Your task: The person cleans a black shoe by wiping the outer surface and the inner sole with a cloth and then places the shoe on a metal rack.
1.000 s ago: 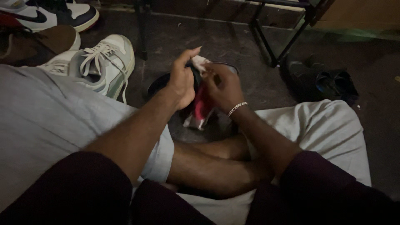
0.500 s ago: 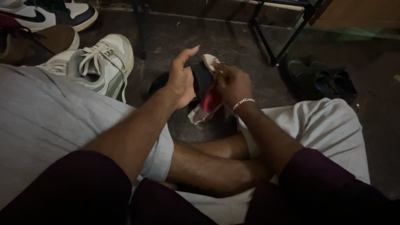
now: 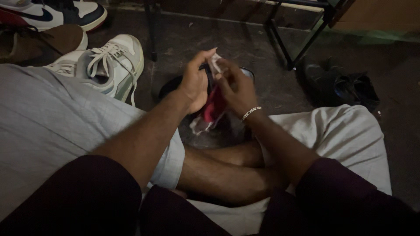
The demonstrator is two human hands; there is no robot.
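A: What step was in hand?

B: Judging by the grip, cleaning or polishing. The left hand (image 3: pixel 194 85) and the right hand (image 3: pixel 236 87) met above the crossed legs, both working a dark shoe (image 3: pixel 205 72) held between them over the floor.

A: State of each hand?

B: The left hand was cupped around the shoe, thumb raised, so it held the item. The right hand was closed on a red-and-white cloth (image 3: pixel 212 109), pinching its upper end against the shoe; the rest hung down below the hands.

A: Requirement for the next move?

B: Probably a firm left-hand hold while the cloth passes over the surface.

A: Appearance of the shoe?

B: Dark, mostly hidden by the fingers; detail could not be made out. White sneakers (image 3: pixel 109 65) lay near, to the left.
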